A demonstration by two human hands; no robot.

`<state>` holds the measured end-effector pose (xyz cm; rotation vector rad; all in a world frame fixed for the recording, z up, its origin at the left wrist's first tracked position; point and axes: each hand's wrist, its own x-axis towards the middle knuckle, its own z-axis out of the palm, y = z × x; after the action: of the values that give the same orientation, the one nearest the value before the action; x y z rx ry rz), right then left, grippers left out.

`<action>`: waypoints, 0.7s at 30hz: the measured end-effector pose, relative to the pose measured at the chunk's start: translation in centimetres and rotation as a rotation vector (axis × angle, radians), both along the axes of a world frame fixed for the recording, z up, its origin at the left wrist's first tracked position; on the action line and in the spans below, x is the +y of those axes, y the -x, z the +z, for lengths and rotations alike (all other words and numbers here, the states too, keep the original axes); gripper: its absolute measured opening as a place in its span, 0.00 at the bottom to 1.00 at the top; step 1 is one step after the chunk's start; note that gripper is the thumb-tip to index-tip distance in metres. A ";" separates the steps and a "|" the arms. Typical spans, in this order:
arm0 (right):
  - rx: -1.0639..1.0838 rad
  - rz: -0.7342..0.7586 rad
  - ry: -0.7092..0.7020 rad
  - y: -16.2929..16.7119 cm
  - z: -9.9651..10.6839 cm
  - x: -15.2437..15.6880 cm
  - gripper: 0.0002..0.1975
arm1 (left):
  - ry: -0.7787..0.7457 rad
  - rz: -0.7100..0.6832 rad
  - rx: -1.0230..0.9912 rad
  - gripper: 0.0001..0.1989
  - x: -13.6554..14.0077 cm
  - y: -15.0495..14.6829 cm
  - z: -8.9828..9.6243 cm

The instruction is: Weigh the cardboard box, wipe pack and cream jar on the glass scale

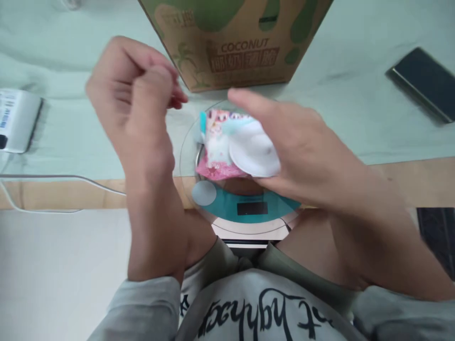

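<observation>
A small pack of wet wipes (216, 149), white and pink with cartoon figures and a round white lid (252, 154), is over a round glass scale (220, 204). My right hand (302, 142) is around its right end, one digit stretched out above it and other fingers under its lower edge. To the left, my left hand (138, 94) is raised apart from the pack, with its fingers curled and the tips pressed together. Whatever those fingers may hold is hidden. Behind the pack, part of a curved metal rim shows. Both hands are slightly blurred.
A cardboard coconut box (241, 42) stands just behind the scale. At the right lies a dark phone-like device (426, 83). A white device (17, 121) and white cables (71, 177) are at the left. The wooden table edge (426, 182) runs in front of me.
</observation>
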<state>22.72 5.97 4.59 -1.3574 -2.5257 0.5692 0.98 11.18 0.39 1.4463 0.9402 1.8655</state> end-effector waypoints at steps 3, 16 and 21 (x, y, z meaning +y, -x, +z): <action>0.082 0.078 -0.057 -0.8 -1.7 0.7 0.43 | -0.031 -0.101 0.185 0.04 -0.4 -0.7 -1.0; 0.531 -0.308 0.164 -0.9 -6.6 4.2 0.21 | 0.279 -0.135 0.543 0.06 -0.3 -2.9 -3.7; 0.349 -0.115 0.001 -1.7 -3.0 2.5 0.31 | -0.070 0.083 0.241 0.05 0.5 -0.3 -2.1</action>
<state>24.44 8.51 1.54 -1.2665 -2.1566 0.7135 1.29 11.69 -1.67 1.7273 1.0709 1.8270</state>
